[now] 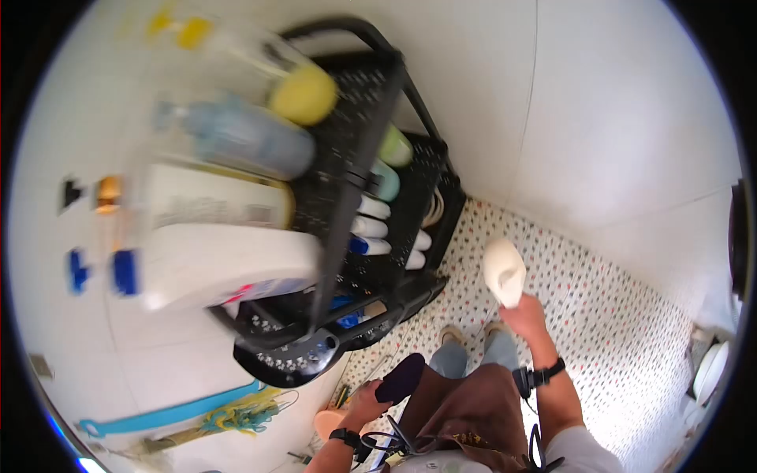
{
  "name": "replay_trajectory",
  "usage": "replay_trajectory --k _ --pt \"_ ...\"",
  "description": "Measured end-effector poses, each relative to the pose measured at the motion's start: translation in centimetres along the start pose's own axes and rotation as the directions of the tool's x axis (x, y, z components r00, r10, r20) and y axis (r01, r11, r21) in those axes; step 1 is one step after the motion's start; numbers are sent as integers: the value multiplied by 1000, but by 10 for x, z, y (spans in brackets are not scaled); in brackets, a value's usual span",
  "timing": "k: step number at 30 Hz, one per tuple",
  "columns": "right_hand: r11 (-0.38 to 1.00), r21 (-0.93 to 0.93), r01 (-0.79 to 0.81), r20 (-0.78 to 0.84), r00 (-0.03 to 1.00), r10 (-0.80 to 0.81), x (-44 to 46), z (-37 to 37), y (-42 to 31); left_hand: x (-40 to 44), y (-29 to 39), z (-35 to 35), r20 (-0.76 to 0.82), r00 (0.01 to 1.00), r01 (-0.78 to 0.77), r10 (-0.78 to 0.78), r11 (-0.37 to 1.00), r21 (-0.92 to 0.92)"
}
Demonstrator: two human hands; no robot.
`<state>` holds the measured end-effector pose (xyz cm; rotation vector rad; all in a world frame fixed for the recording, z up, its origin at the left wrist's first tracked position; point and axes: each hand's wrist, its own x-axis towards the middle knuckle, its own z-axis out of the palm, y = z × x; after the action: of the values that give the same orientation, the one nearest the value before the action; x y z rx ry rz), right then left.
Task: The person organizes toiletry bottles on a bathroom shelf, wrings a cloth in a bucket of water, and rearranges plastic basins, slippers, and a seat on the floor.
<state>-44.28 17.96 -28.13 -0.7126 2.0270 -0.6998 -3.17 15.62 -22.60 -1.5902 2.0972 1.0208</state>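
In my right hand (527,317) is a cream-white plastic bottle (503,266), held out over the speckled floor. My fingers are closed at its near end, and its label, if any, does not show. My left hand (367,400) grips a dark purple, flat-looking piece with a rounded end (402,377), beside the brown apron (481,406). I cannot make out whether that piece is cloth or something stiffer. Both hands are apart from the black shelf rack (351,189).
On the rack's top shelf stand a large white bottle (236,264), a blue-grey pump bottle (248,142) and a yellow-based bottle (303,94). Several smaller bottles fill the lower shelves. A blue hanger-like bar (173,410) is at lower left. White walls (607,118) meet the patterned floor (583,315).
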Motion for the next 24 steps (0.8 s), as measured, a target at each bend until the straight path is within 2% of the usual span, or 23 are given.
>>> replay_trajectory --k 2,3,4,5,6,7,9,10,11,13,17,19,24 --pt "978 -69 196 -148 968 -204 -31 -28 -14 -8 20 -17 -48 998 -30 30 1000 4" --pt "969 -89 232 -151 958 -244 -44 -49 -33 -17 31 -25 -46 998 -40 41 999 26" --pt "990 -39 138 -76 987 -140 -63 -72 -52 -24 41 -34 -31 999 -24 24 1000 -4" --pt "1000 -3 31 1 1000 -31 -80 -91 -65 -31 43 -35 -84 996 -38 38 999 3" --pt "998 47 40 -2 999 -40 -91 -106 -70 -32 38 -34 -99 994 -55 51 998 -32" --pt "998 19 56 -11 998 -56 -105 -125 -88 -38 40 -38 -108 992 -73 65 995 -66" --pt "997 60 -40 48 998 37 -136 -165 -135 -53 47 -48 -88 996 16 -28 991 -133" --pt "994 101 47 1 999 -47 -146 -176 -149 -59 48 -53 -112 994 -12 1 995 -98" --pt "995 85 60 -16 998 -59 -155 -187 -164 -64 45 -53 -142 990 -24 9 995 -102" --pt "954 61 295 -21 955 -294 -171 -207 -198 -78 49 -57 -197 978 33 -60 990 -138" --pt "933 121 340 42 937 -347 -186 -233 -270 -83 10 -28 -220 974 11 -56 980 -198" --pt "906 114 407 9 912 -410 -190 -235 -309 -78 -17 1 -384 923 -98 11 973 -208" --pt "864 123 489 -57 872 -486 -169 -222 -391 -109 -17 2 -360 926 -4 -113 952 -307"
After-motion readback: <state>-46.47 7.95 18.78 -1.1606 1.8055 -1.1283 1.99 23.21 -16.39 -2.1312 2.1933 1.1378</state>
